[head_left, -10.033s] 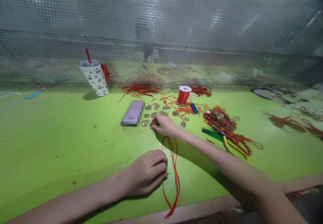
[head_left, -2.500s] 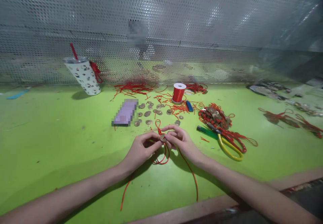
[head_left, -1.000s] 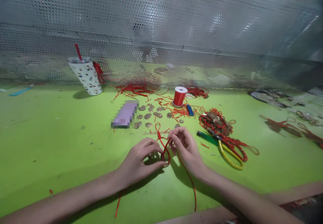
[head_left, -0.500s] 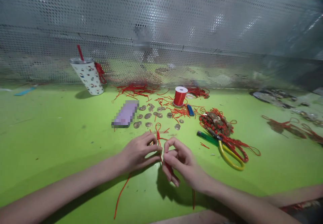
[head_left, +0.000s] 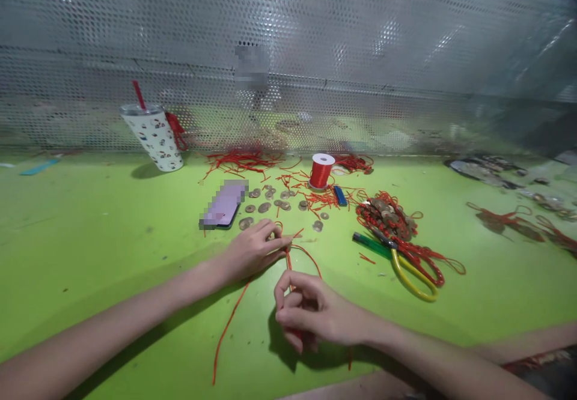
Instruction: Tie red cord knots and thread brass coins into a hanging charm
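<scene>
A red cord (head_left: 312, 257) with a small loop at its far end lies between my two hands, and its knot is covered by fingers. My left hand (head_left: 256, 247) pinches the cord near the knot, thumb and fingertips together. Closer to me, my right hand (head_left: 309, 309) is closed with curled fingers around strands of the same cord, which run straight between both hands. One loose cord end trails toward me below the left wrist; another shows below the right wrist. Several round brass-coloured coins (head_left: 264, 207) with holes lie just beyond my left hand.
On the green table (head_left: 135, 322) stand a red cord spool (head_left: 321, 173) and a patterned cup (head_left: 155, 139). A phone (head_left: 224, 203), blue lighter (head_left: 340, 196), yellow-and-red-handled scissors (head_left: 412, 277), a green-handled tool (head_left: 372, 243) and a corded coin pile (head_left: 385, 217) lie around. A perforated metal screen (head_left: 288, 106) rises behind.
My left hand has moved up onto the knot and closed there. My right hand has drawn back toward me, and the cord between the hands is now longer and straighter.
</scene>
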Action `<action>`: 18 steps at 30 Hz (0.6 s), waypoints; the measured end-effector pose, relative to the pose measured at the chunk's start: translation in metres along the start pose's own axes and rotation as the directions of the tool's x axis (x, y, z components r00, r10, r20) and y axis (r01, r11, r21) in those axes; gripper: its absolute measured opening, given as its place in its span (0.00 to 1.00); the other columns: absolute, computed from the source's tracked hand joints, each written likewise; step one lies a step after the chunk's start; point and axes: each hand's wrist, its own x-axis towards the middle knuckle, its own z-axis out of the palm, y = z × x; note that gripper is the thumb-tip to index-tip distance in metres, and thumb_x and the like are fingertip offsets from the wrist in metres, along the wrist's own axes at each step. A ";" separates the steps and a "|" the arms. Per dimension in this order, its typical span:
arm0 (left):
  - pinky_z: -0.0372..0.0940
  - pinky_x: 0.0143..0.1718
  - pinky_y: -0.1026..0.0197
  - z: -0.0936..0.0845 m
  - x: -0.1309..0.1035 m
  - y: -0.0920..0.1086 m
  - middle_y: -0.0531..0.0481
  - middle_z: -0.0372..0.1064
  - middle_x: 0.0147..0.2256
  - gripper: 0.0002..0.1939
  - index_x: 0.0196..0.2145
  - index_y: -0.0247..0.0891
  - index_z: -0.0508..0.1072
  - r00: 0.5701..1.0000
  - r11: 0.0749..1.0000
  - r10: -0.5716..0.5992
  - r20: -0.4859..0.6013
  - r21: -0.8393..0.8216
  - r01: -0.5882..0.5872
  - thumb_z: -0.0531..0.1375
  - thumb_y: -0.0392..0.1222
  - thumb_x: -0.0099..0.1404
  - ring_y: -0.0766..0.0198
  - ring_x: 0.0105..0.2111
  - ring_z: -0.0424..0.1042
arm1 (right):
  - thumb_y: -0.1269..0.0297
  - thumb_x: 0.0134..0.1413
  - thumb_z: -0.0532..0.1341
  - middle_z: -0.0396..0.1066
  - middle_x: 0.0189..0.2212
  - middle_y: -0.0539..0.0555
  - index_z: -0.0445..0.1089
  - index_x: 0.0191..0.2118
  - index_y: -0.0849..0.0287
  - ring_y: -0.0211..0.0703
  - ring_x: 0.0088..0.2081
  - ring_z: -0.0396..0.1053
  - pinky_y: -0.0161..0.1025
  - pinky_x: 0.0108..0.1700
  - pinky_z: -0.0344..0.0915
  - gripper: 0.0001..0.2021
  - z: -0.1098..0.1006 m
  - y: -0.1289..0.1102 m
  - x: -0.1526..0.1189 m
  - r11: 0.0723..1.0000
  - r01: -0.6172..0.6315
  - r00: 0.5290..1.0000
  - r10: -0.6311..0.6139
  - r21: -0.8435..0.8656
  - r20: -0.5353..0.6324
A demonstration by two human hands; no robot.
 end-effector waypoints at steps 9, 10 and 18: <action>0.69 0.45 0.48 -0.012 -0.002 0.013 0.39 0.71 0.42 0.15 0.52 0.35 0.73 0.997 0.999 -0.010 0.072 0.034 0.007 0.54 0.42 0.73 0.51 0.44 0.69 | 0.51 0.53 0.69 0.70 0.26 0.49 0.70 0.35 0.59 0.33 0.25 0.65 0.32 0.29 0.63 0.16 0.005 -0.005 -0.001 0.971 -0.020 0.996 0.039 -0.237 0.074; 0.69 0.46 0.47 -0.014 -0.003 0.016 0.38 0.71 0.43 0.15 0.53 0.35 0.73 0.997 1.000 -0.015 0.073 0.018 0.013 0.54 0.42 0.73 0.50 0.45 0.69 | 0.51 0.54 0.68 0.71 0.26 0.49 0.70 0.35 0.59 0.33 0.25 0.65 0.32 0.29 0.63 0.16 0.002 -0.007 -0.001 0.974 -0.021 0.998 0.035 -0.226 0.058; 0.64 0.53 0.45 -0.013 -0.017 0.034 0.40 0.75 0.53 0.15 0.53 0.36 0.73 0.996 0.999 0.003 0.085 -0.035 0.000 0.53 0.39 0.74 0.48 0.53 0.72 | 0.55 0.63 0.61 0.71 0.29 0.51 0.70 0.36 0.58 0.39 0.29 0.65 0.37 0.31 0.60 0.11 -0.070 -0.026 0.041 0.713 0.063 0.850 -0.404 -0.698 -0.337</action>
